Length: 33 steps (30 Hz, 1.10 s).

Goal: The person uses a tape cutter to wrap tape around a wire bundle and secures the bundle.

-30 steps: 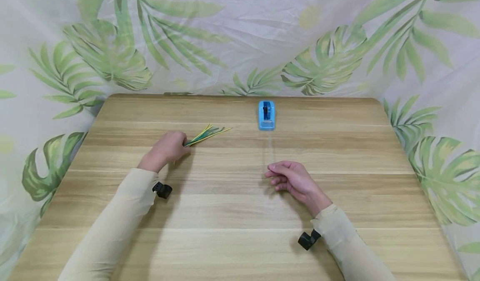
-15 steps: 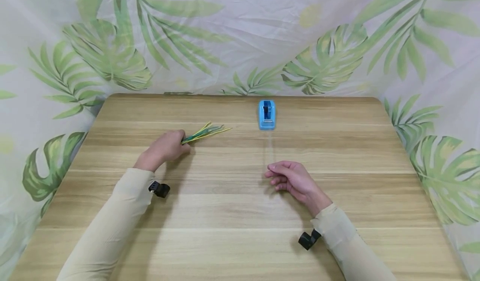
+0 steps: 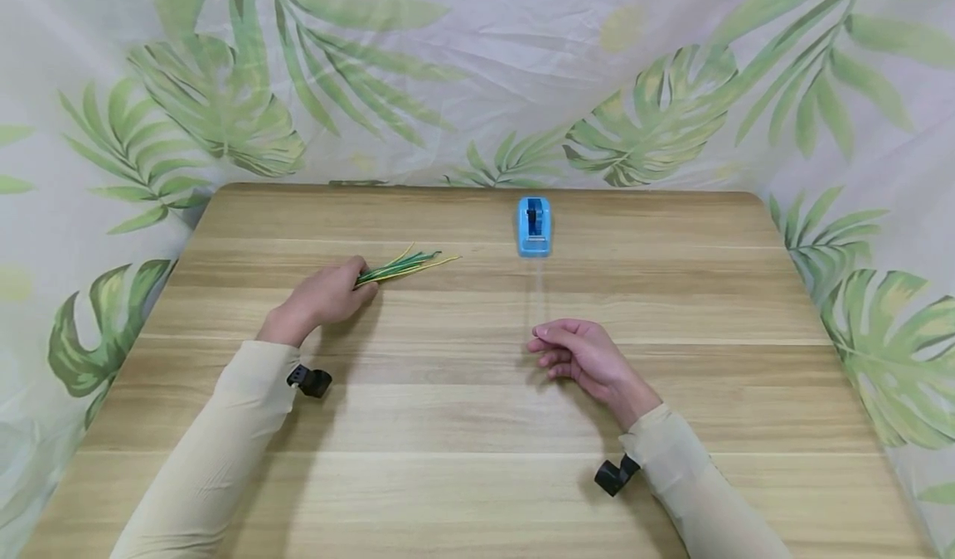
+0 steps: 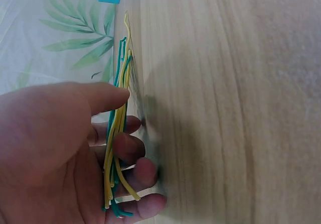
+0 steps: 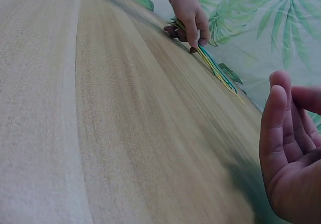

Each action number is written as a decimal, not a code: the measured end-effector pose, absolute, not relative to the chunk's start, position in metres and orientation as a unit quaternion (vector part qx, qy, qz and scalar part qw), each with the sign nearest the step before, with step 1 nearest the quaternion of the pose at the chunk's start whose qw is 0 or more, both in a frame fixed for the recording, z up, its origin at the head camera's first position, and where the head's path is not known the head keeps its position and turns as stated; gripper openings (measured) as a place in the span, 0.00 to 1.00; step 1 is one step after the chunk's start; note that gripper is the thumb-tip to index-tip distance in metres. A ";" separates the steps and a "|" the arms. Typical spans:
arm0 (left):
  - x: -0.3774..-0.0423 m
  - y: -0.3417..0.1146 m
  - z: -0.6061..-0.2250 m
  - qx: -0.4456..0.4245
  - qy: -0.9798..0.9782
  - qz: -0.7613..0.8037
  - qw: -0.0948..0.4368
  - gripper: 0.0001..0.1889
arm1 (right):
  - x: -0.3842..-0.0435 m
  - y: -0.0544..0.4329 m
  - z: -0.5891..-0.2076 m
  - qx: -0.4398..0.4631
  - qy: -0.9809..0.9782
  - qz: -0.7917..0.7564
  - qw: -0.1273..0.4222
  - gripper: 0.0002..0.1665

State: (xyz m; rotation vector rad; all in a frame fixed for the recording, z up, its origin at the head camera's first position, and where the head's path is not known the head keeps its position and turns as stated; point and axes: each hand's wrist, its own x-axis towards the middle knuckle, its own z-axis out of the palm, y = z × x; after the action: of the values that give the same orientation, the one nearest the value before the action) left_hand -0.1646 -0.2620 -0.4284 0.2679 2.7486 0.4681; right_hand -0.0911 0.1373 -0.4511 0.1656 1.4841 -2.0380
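My left hand [image 3: 324,294] grips a loose bundle of thin green and yellow wires [image 3: 399,269], low above the left part of the table. In the left wrist view the wires [image 4: 120,113] lie between thumb and fingers, with uneven ends fanning out at both sides. My right hand [image 3: 585,360] pinches the end of a strip of clear tape [image 3: 539,289], thumb against forefinger, the other fingers loosely bent. That strip runs back to a blue tape dispenser [image 3: 534,227] near the table's far edge. In the right wrist view the right hand's pinch [image 5: 293,148] is partly cut off.
The wood-grain table [image 3: 433,476] ends at the back against a leaf-patterned cloth [image 3: 358,61], which also hangs at both sides. Black wrist cameras sit at the left sleeve [image 3: 309,381] and the right sleeve [image 3: 615,476].
My left hand has shifted slightly left and back with the wires, and the bundle's far ends have drawn closer together. The right hand, the tape and the dispenser stay practically still.
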 end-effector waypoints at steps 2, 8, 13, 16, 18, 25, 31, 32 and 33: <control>-0.164 -0.262 -0.429 0.091 0.966 0.172 0.171 0.16 | -0.091 0.137 -0.451 0.062 0.560 -0.769 0.303 0.11; -0.162 -0.266 -0.430 0.099 0.965 0.189 0.152 0.13 | -0.091 0.137 -0.451 0.063 0.560 -0.769 0.302 0.09; -0.162 -0.270 -0.433 0.102 0.961 0.223 0.131 0.10 | -0.091 0.138 -0.452 0.061 0.559 -0.770 0.302 0.09; -0.162 -0.272 -0.435 0.103 0.956 0.251 0.110 0.11 | -0.092 0.138 -0.452 0.060 0.558 -0.770 0.302 0.10; -0.162 -0.272 -0.436 0.105 0.954 0.266 0.094 0.12 | -0.092 0.138 -0.452 0.060 0.558 -0.770 0.302 0.10; -0.160 -0.274 -0.444 0.113 0.952 0.280 0.055 0.12 | -0.092 0.138 -0.451 0.058 0.558 -0.771 0.302 0.12; -0.157 -0.274 -0.445 0.119 0.949 0.289 0.049 0.11 | -0.092 0.137 -0.450 0.059 0.558 -0.772 0.299 0.11; -0.157 -0.274 -0.445 0.122 0.948 0.291 0.046 0.10 | -0.092 0.137 -0.450 0.059 0.559 -0.771 0.299 0.11; -0.156 -0.273 -0.445 0.126 0.947 0.292 0.043 0.10 | -0.092 0.137 -0.450 0.059 0.559 -0.771 0.299 0.11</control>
State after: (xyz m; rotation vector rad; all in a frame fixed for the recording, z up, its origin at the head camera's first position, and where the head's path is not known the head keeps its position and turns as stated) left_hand -0.1564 -0.2731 -0.4450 0.3848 2.8971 0.8945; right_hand -0.0924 0.1371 -0.4498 0.1556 1.4842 -2.0482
